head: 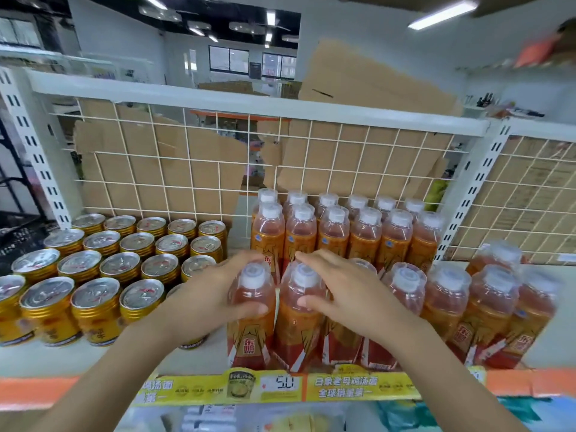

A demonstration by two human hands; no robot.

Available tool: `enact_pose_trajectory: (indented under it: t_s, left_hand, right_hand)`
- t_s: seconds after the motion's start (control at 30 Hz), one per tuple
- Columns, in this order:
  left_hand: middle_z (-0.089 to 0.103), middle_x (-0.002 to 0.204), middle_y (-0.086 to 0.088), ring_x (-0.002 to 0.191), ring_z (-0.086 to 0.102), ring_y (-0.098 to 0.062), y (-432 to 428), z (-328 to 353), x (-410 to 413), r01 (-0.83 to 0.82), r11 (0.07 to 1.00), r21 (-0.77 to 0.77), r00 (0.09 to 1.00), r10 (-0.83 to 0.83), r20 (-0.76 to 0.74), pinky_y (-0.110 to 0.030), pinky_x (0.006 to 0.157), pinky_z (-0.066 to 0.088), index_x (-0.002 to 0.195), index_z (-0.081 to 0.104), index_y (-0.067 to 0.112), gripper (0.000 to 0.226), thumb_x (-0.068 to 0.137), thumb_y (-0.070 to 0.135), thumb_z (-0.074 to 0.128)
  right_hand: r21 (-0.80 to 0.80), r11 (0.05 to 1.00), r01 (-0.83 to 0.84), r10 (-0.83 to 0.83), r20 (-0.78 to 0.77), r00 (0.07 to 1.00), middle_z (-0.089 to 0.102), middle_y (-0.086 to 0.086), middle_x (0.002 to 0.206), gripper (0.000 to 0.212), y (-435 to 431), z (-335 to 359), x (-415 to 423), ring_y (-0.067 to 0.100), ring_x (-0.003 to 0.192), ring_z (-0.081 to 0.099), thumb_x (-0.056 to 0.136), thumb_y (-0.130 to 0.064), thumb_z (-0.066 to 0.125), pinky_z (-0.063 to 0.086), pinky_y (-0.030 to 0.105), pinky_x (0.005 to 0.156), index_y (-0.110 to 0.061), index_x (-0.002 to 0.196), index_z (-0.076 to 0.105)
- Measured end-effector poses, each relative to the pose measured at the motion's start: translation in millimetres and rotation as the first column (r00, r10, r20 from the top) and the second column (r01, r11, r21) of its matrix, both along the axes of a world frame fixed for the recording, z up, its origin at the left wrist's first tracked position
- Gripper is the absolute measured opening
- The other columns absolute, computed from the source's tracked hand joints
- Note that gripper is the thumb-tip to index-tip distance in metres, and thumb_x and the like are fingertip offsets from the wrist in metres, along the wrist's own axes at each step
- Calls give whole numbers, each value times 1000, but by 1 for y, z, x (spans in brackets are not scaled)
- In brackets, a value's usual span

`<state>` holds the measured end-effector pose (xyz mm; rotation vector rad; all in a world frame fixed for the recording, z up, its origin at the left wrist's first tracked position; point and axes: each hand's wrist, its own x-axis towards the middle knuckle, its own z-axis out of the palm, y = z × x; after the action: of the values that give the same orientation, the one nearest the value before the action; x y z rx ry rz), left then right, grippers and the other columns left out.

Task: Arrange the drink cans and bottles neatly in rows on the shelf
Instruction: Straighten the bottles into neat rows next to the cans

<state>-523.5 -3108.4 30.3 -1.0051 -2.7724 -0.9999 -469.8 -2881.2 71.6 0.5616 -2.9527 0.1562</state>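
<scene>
L hand (199, 302) grips front-left bottle (249, 333), R hand (352, 296) wraps next bottle (296, 333), both at shelf (62, 360) front edge. Cans (93, 275) crowd left; other bottles (364, 235) behind, right. Wire grid (218, 162) at rear. Bare gap btwn cans and bottles.

Cardboard (140, 141) is leaning behind a white wire grid (187, 154). A yellow price strip (343, 388) is running along the front, showing 5.0. Ceiling lights (442, 14) are glowing above, and windows (230, 59) are showing far back.
</scene>
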Motion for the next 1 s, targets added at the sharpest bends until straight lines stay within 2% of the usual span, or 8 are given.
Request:
enact_pose_trajectory:
  t_s: [0.13,0.3,0.4,0.5,0.63,0.77,0.93,1.0]
  left_hand:
    - [53,126,21,113,52,-1,2,0,-5,21,999,31,1000,-22,4,-28,94,46,131,33,43,76,65,68,61]
    - [56,115,22,103,55,7,2,7,-13,40,997,70,999,-42,19,-12,84,45,122,37,46,67,66,57,71]
    - [51,107,30,96,50,20,3,8,-17,30,996,83,999,-33,27,-3,77,41,112,32,51,59,75,34,74]
    - [52,112,24,97,54,9,4,8,-24,8,998,60,999,-10,38,-7,80,43,119,32,46,60,77,33,73]
    - [55,122,12,109,54,-5,7,8,-40,-5,999,54,999,2,51,-22,90,47,129,35,35,64,78,31,73]
    - [55,119,13,109,55,-5,15,11,-58,-11,997,76,996,5,85,-9,84,44,129,35,33,63,78,26,73]
    - [52,121,11,108,52,-6,27,14,-77,-16,997,74,993,7,115,-15,84,46,136,35,27,67,80,23,72]
    - [50,120,14,107,51,-4,33,15,-81,-9,997,76,995,1,105,-7,81,43,134,37,26,66,79,23,72]
  right_hand:
    - [57,998,27,-30,46,999,38,-13,137,78,-5,5,-10,3,90,48,82,-57,56,34,22,76,-29,146,22]
    - [87,996,28,-31,41,999,40,-10,138,72,-10,9,-20,15,100,57,82,-55,58,40,31,83,-25,141,29]
    - [77,997,28,-31,43,999,39,-7,140,71,-11,9,-30,16,107,55,83,-53,59,42,33,87,-23,140,30]
    - [62,998,22,-26,53,998,37,-5,143,71,-10,11,-42,17,117,51,83,-50,61,40,34,91,-21,140,30]
    - [63,998,11,-15,76,997,40,-2,141,70,-7,15,-59,19,114,52,82,-44,65,39,30,87,-20,139,32]
    - [61,998,-5,-2,122,992,43,2,139,68,0,19,-77,21,113,52,82,-36,68,41,32,87,-18,137,34]
    - [84,996,-14,1,154,988,46,4,133,61,8,23,-98,22,105,53,81,-31,70,43,34,83,-17,131,38]
    - [91,996,-1,-12,142,990,48,4,130,59,11,23,-105,22,104,53,80,-36,69,43,34,81,-15,128,40]
